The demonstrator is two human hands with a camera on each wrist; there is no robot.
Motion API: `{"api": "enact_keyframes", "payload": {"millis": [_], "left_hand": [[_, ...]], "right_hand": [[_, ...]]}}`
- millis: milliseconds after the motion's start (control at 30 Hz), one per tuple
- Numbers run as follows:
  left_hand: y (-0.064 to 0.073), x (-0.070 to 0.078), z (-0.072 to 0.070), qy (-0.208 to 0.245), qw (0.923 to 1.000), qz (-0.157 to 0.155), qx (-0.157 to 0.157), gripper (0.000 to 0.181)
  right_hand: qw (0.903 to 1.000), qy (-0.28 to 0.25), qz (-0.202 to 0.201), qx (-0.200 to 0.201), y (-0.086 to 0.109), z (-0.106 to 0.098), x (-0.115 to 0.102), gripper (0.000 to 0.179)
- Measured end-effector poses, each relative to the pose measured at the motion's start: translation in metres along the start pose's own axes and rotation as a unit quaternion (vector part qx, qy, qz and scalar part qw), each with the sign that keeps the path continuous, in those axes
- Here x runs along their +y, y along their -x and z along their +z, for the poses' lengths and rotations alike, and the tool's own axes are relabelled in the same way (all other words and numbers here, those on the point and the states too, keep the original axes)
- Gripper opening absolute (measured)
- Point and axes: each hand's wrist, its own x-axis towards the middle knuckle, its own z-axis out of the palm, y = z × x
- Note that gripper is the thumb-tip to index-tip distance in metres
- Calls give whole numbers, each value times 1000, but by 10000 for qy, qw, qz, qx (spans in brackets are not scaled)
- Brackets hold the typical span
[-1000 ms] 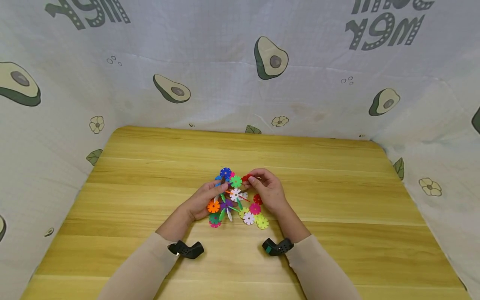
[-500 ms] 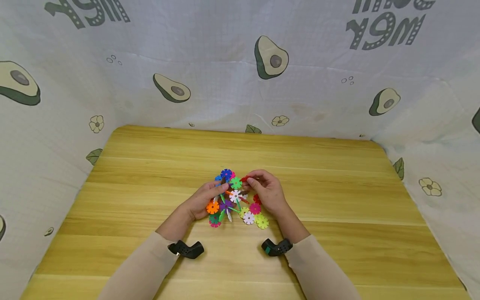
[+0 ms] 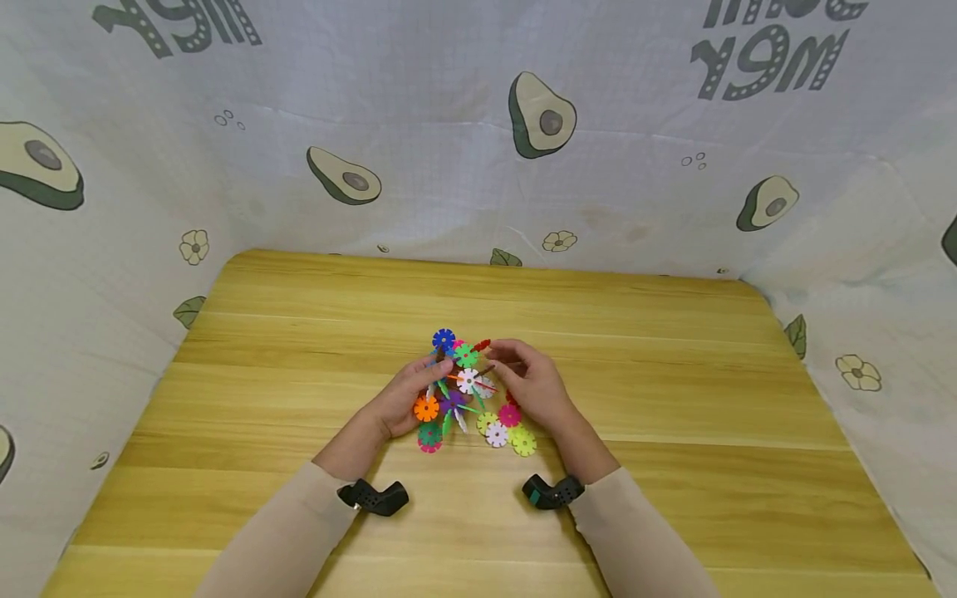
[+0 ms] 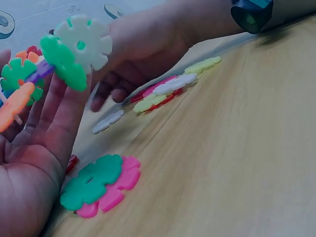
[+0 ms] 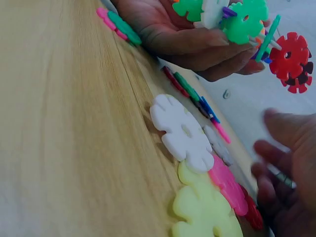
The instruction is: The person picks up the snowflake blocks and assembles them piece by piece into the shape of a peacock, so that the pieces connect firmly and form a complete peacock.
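– Flower-disc assembly (image 3: 465, 376): where, and in whose grip?
– Raised above the wooden table (image 3: 673, 374), in front of the person. Left hand (image 3: 400, 400) grips it, thumb across the upper side, fingers beneath.
– Make-up?
– Green, white, purple, orange and blue discs, slotted together at angles. Red disc (image 5: 290, 55) juts out at the end, dark pieces (image 5: 303, 76) against it.
– Right hand (image 3: 537, 384)?
– Released. Fingers loosely bent, just beside the red disc and apart from it; somewhat blurred in the right wrist view.
– Loose stock on the wood?
– 2 groups plain. Below the left hand, a teal disc (image 4: 91, 182) overlaps a pink disc (image 4: 129, 173). Near the right forearm, a white disc (image 5: 170, 126) lies with 2 yellow discs (image 3: 525, 442), edges overlapping, plus 1 magenta disc (image 5: 229, 185). More lie farther off, seen edge-on; count uncertain.
– Surroundings?
– Pale cloth (image 3: 434, 100) with avocado prints behind the table. Black wrist devices (image 3: 377, 500), 1 per arm, by beige sleeves (image 3: 277, 531).
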Motion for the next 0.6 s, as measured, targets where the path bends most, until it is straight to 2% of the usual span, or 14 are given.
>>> {"api": "enact_keyframes", "payload": {"millis": [100, 200, 300, 433, 500, 600], "left_hand": [[-1, 0, 1, 149, 9997, 95, 142, 25], [-1, 0, 1, 317, 9991, 160, 222, 20], [-1, -1, 1, 373, 9989, 213, 203, 18], [-1, -1, 1, 334, 9990, 223, 214, 19], [-1, 0, 1, 306, 9990, 194, 242, 21], [0, 0, 2, 223, 9992, 116, 300, 23]], "right_hand": [[9931, 1149, 0, -253, -1, -2, 3, 26], [9835, 1730, -131, -506, -1, -3, 4, 25], [9783, 1950, -111, -692, 0, -4, 2, 25], [9759, 2021, 5, -827, 1, -4, 0, 25], [9767, 1974, 48, -835, 1, -4, -1, 23], [9842, 1636, 146, -653, 0, -4, 0, 18]]}}
